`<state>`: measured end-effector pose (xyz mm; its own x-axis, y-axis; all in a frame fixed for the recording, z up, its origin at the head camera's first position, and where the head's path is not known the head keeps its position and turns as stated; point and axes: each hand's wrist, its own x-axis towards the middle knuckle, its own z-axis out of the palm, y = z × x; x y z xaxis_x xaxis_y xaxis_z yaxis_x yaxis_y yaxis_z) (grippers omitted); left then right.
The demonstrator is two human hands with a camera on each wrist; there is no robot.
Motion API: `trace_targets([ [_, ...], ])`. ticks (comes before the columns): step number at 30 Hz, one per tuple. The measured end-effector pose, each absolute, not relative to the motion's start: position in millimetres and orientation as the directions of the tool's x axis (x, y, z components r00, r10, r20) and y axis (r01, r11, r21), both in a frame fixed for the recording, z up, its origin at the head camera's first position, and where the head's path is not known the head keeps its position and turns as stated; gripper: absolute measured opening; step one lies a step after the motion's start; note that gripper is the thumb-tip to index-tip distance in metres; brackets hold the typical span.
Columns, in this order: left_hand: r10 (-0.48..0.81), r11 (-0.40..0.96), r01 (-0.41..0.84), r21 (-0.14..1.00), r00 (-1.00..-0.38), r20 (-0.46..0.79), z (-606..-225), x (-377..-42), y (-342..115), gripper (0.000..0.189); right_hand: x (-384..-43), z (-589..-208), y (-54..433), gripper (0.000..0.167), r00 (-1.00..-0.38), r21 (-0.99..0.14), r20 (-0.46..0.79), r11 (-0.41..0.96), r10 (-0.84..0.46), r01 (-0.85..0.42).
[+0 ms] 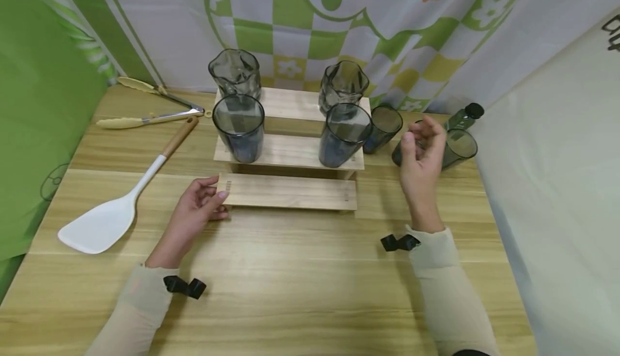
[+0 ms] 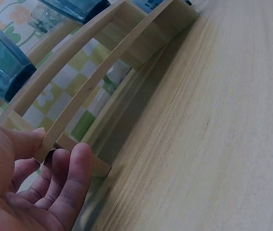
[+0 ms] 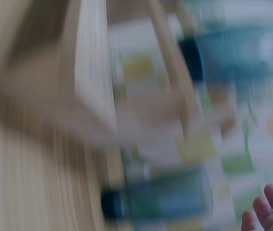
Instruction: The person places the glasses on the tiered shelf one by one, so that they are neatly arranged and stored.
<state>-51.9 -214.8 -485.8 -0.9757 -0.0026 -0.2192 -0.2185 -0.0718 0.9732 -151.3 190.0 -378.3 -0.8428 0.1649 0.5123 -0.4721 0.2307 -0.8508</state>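
A three-tier wooden stand (image 1: 290, 191) sits mid-table. My left hand (image 1: 196, 205) pinches the left end of its lowest board, thumb on top and fingers curled beneath, as the left wrist view confirms. Two wavy glasses (image 1: 235, 71) stand on the top tier. On the middle tier are two smooth tapered glasses, a left one (image 1: 240, 135) and a right one (image 1: 341, 138). Raised over the table right of the stand, my right hand (image 1: 423, 154) holds nothing, fingers relaxed. It partly hides a dark glass (image 1: 397, 154) behind it.
One tinted glass (image 1: 385, 127) stands against the stand's right side. Farther right are another glass (image 1: 460, 149) and a black-capped bottle (image 1: 463, 118). Left lie a white spatula (image 1: 104, 224) with a wooden handle and tongs (image 1: 167, 114). A patterned curtain (image 1: 290, 38) hangs behind.
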Motion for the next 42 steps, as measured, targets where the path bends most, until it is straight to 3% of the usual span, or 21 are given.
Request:
trace_targets([
  [3,0.001,-0.067,-0.219,0.973,-0.976,-0.219,-485.5,-51.6,-214.4,0.06,-155.7,-382.1,225.4,0.049,-0.811,-0.858,0.495,0.326,0.311,-0.398],
  [8,-0.006,-0.065,-0.222,0.973,-0.975,-0.223,-485.3,-50.4,-214.8,0.06,-161.0,-393.7,274.5,0.057,-0.754,-0.831,0.5,0.482,0.426,-0.279],
  [18,0.005,-0.039,-0.238,0.97,-0.971,-0.238,-483.3,-51.7,-212.8,0.062,-181.5,-434.1,343.2,0.096,-0.931,-0.928,0.102,0.37,0.349,0.037],
  [26,-0.007,-0.038,-0.237,0.971,-0.971,-0.237,-482.7,-50.7,-213.8,0.063,-194.9,-446.9,347.7,0.086,-0.935,-0.963,0.062,0.268,0.349,0.036],
  [34,-0.007,-0.043,-0.242,0.969,-0.97,-0.243,-484.3,-51.4,-212.4,0.062,-190.7,-445.9,351.1,0.087,-0.912,-0.98,-0.042,0.163,0.409,0.118],
  [42,-0.006,-0.043,-0.236,0.971,-0.972,-0.237,-482.9,-51.2,-213.0,0.062,-189.4,-444.5,347.9,0.086,-0.929,-0.993,-0.019,0.105,0.369,0.062],
])
